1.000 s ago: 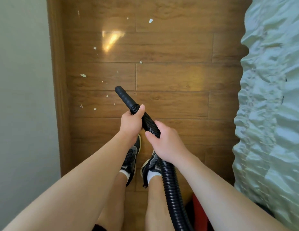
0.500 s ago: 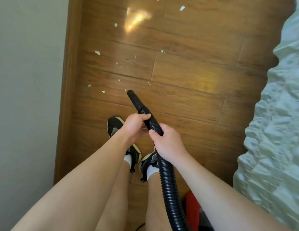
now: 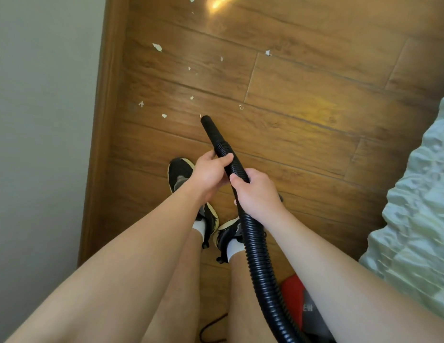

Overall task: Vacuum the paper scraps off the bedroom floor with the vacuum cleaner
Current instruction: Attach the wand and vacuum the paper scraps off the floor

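Both hands wrapped around the black corrugated vacuum hose: left hand farther along it, right hand just behind. Hose tip angled down and far-left, a small scrap touching its mouth. Paper scraps scattered on the wood floor beyond, near the baseboard. Red vacuum body near, behind the right leg.

Vacuum hose: black, ribbed. Vacuum body: red. Floor: brown wood-grain planks. Paper scraps: white. Shoes: black, cream soles. Socks: white. Bedspread: pale green, puckered.
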